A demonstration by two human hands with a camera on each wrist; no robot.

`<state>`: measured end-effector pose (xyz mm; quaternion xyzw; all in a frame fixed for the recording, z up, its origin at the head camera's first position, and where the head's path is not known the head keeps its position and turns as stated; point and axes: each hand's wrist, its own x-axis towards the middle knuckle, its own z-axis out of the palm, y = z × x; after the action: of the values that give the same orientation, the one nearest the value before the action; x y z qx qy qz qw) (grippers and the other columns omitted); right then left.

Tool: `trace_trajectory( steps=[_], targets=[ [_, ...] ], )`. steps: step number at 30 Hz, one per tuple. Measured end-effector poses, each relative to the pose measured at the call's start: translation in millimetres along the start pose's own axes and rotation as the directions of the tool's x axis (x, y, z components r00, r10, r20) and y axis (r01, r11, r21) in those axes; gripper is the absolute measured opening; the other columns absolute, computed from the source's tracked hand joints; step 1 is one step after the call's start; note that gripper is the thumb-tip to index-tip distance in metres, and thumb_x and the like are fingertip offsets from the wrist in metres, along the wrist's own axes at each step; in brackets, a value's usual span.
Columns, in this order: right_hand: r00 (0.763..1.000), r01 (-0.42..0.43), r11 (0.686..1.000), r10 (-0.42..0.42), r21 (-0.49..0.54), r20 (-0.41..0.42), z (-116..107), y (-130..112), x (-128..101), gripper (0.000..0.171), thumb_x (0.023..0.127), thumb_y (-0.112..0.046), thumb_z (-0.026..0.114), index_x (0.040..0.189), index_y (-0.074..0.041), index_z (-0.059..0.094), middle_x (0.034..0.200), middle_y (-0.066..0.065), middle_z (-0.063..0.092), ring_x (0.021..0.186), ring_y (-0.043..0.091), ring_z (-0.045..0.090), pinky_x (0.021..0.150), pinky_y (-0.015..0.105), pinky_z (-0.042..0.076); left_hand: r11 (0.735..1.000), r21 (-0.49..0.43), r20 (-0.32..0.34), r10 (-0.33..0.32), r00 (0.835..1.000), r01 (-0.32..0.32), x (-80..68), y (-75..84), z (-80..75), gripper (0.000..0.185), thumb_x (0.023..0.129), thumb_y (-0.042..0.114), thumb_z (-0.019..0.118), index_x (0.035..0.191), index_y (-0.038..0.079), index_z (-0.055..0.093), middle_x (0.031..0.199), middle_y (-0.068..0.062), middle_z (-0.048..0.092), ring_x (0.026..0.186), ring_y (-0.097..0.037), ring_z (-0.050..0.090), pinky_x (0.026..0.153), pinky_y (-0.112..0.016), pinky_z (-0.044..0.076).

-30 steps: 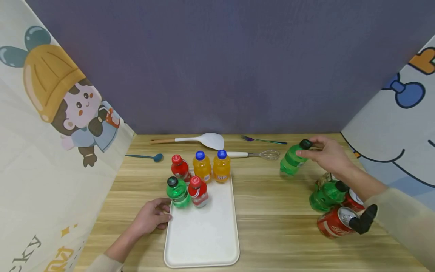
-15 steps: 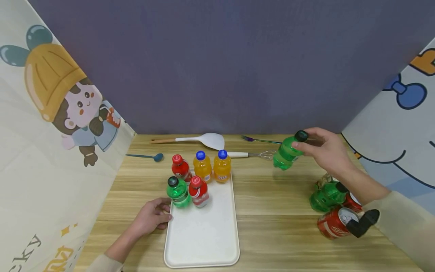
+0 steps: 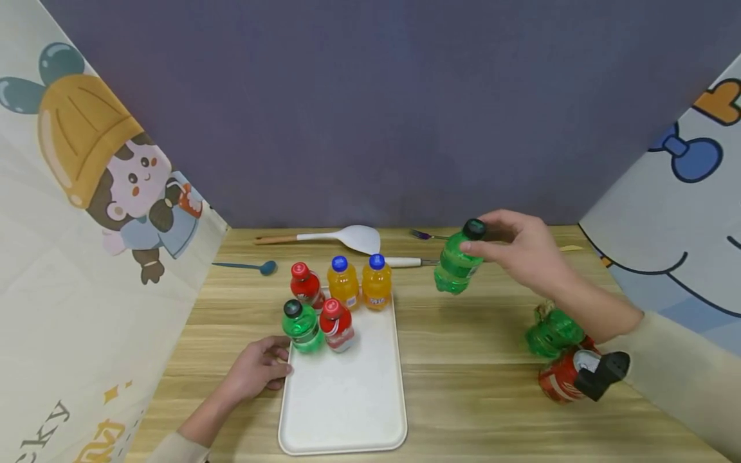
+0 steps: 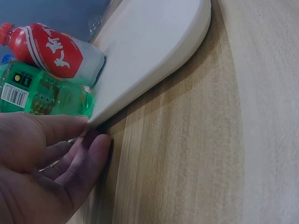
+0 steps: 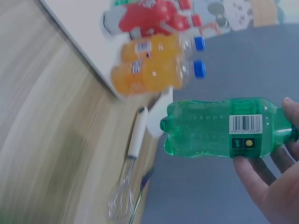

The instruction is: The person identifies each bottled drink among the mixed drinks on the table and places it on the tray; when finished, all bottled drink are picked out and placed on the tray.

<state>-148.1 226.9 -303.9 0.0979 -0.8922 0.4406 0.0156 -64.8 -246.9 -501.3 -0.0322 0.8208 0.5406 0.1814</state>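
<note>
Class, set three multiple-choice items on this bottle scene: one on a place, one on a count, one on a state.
1. Where is the left hand?
A. at the white rectangular plastic tray's left edge
B. on the wire whisk
C. on the red drink can

2. How many bottles stand on the tray?
A. three
B. five
C. seven

3. The green plastic bottle with the black cap near the right hand is:
A. lying on the wooden table
B. standing on the tray
C. held in the air

Answers: 1 A, its fingers touch the tray's rim; 2 B, two red, two orange, one green; 3 C, fingers grip it near the cap, clear of the table.
</note>
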Motion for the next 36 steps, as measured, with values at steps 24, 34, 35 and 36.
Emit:
trace_trajectory(
  steps=[24,34,35,36],
  targets=[
    [0.951,0.127,0.977,-0.168,0.170,0.259,119,-14,6,0.032,0.080,-0.012,0.089,0.107,-0.010,0.074,0.107,0.001,0.075,0.104,0.021,0.070,0.087,0.032,0.065,1.000,0.001,-0.004,0.013,1.000,-0.013,-2.1,1.5,1.9,0.062,0.086,-0.004,0.073,0.142,-0.011,0.048,0.109,-0.020,0.062,0.079,-0.022,0.066,0.061,-0.037,0.066],
    [0.936,0.123,0.974,-0.178,0.193,0.302,148,2,4,0.033,0.079,-0.017,0.090,0.108,-0.014,0.074,0.108,-0.001,0.074,0.107,0.021,0.069,0.087,0.036,0.065,1.000,-0.006,-0.005,0.005,1.000,-0.005,-1.8,1.1,1.1,0.061,0.086,-0.004,0.074,0.141,-0.010,0.050,0.108,-0.020,0.062,0.079,-0.021,0.066,0.061,-0.036,0.066],
    [0.935,0.123,0.971,-0.183,0.207,0.304,150,3,5,0.033,0.079,-0.017,0.090,0.107,-0.014,0.074,0.107,-0.001,0.074,0.106,0.022,0.069,0.086,0.035,0.065,1.000,-0.007,-0.004,0.006,1.000,-0.006,-1.5,0.7,0.9,0.061,0.086,-0.004,0.074,0.141,-0.010,0.049,0.108,-0.020,0.062,0.079,-0.022,0.066,0.061,-0.036,0.066],
    [0.933,0.122,0.968,-0.187,0.220,0.306,151,4,5,0.033,0.079,-0.016,0.090,0.107,-0.013,0.074,0.107,0.000,0.074,0.106,0.022,0.069,0.085,0.032,0.065,1.000,-0.007,-0.004,0.006,1.000,-0.006,-1.5,0.8,0.7,0.061,0.086,-0.004,0.074,0.142,-0.010,0.049,0.108,-0.019,0.062,0.079,-0.022,0.066,0.061,-0.036,0.066]
  ],
)
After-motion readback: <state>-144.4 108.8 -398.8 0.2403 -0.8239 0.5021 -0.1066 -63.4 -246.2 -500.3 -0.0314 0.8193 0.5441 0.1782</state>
